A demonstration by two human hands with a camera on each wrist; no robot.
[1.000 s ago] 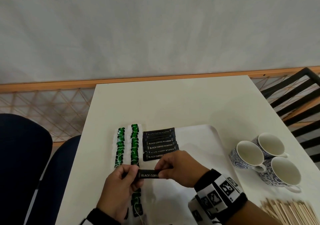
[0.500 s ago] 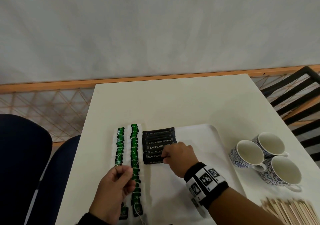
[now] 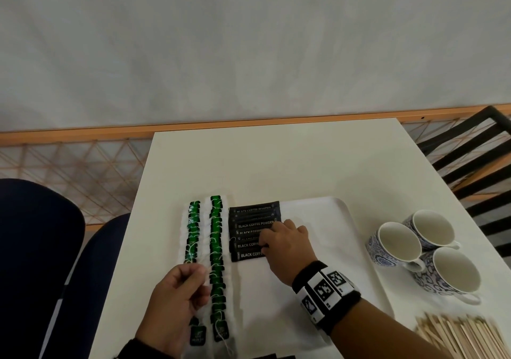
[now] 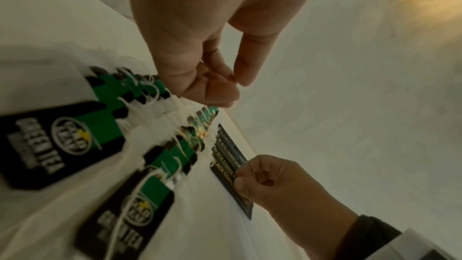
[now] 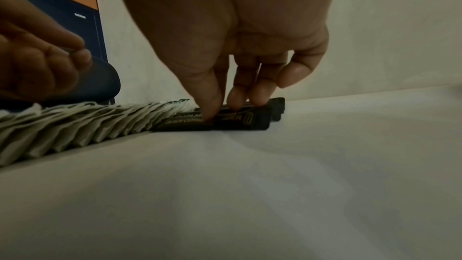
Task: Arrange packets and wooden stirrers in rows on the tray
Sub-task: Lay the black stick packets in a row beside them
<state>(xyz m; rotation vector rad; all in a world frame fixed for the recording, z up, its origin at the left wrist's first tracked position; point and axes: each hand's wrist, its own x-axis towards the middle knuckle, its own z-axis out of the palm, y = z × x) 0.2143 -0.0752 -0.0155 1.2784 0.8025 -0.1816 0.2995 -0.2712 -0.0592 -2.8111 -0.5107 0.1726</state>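
A white tray lies on the white table. Two long rows of green tea bags run along its left side. Beside them lies a column of black coffee packets. My right hand is down on the near end of that column, its thumb and curled fingers pinching the right end of a black coffee packet that lies flat. My left hand hovers over the tea bag rows with its fingers loosely curled and holds nothing. Wooden stirrers lie in a heap off the tray at the near right.
Three blue-patterned cups stand right of the tray. More black packets peek in at the bottom edge. A dark blue chair is on the left and a black slatted chair on the right.
A second ago both hands held one black packet near me. The left hand let go; the right carried it forward and set it at the column's near end.
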